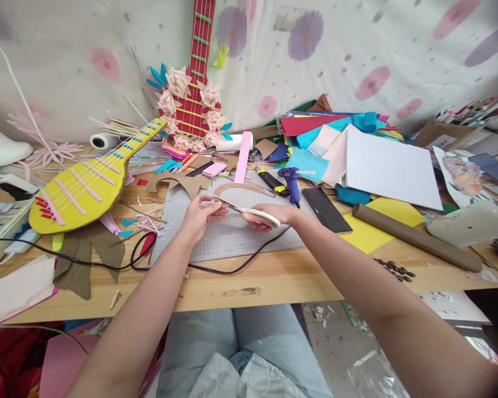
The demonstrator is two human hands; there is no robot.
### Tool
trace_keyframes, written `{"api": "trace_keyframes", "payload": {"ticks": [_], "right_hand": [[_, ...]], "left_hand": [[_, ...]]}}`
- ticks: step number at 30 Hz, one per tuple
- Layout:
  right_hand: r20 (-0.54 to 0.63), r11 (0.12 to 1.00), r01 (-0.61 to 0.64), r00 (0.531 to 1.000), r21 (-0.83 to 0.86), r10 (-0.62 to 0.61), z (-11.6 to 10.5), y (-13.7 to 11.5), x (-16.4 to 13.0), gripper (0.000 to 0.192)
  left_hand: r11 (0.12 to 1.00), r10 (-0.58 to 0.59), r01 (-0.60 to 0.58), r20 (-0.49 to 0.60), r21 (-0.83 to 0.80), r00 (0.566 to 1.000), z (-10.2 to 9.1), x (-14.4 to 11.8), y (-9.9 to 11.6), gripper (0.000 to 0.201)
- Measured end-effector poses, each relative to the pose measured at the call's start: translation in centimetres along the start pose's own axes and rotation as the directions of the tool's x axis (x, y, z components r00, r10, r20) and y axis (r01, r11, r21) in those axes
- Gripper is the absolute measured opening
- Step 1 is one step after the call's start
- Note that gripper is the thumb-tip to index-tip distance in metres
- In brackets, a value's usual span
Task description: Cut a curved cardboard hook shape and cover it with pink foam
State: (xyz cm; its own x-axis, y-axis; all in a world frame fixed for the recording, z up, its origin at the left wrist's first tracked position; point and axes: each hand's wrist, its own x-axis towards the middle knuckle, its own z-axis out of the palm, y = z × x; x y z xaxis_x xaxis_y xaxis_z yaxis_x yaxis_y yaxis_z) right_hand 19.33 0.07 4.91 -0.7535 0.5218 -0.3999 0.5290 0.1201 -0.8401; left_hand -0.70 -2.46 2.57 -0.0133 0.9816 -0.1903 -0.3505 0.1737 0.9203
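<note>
Both hands' grip on scissors (243, 210)

Backdrop at 12 o'clock: pale cloth (357, 50) printed with pink and purple flowers. Wooden table (274, 276) under soft even light. Grey floor (340, 342) at 5 o'clock, littered with scraps

- Scissors (249, 211): handle loops wrapped inside the right hand (269, 215), blade tips lost behind the left hand (199, 214)
- Whatever sits pinched in the left fingers: too small to tell
- Red guitar (195, 83): neck cut off by the top edge
- Black cable (232, 268): one end hidden under the right wrist
- White lamp base (0, 143): clipped at the left edge
</note>
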Motion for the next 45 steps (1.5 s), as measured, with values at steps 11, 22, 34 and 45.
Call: {"api": "trace_keyframes", "payload": {"ticks": [11,22,34,45], "right_hand": [[0.025,0.999,-0.045,0.999,0.0,0.045,-1.0,-1.2,1.9,0.055],[-0.042,0.998,-0.049,0.998,0.05,0.051,-0.1,-0.9,2.5,0.054],[-0.025,0.994,-0.009,1.0,0.106,0.012,0.1,-0.4,2.5,0.051],[0.02,0.999,0.037,0.999,-0.002,-0.037,-0.2,-1.2,1.7,0.056]], "left_hand": [[0.994,0.061,-0.055,-0.06,0.094,0.996,-0.8,0.9,0.2,0.013],[0.987,0.139,-0.147,-0.125,-0.061,0.982,-0.4,0.8,-0.9,0.016],[0.985,0.102,-0.118,-0.13,-0.127,0.986,0.0,0.5,-0.8,0.016],[0.979,0.081,-0.104,-0.13,-0.174,0.988,0.9,0.3,-1.2,0.014]]}}
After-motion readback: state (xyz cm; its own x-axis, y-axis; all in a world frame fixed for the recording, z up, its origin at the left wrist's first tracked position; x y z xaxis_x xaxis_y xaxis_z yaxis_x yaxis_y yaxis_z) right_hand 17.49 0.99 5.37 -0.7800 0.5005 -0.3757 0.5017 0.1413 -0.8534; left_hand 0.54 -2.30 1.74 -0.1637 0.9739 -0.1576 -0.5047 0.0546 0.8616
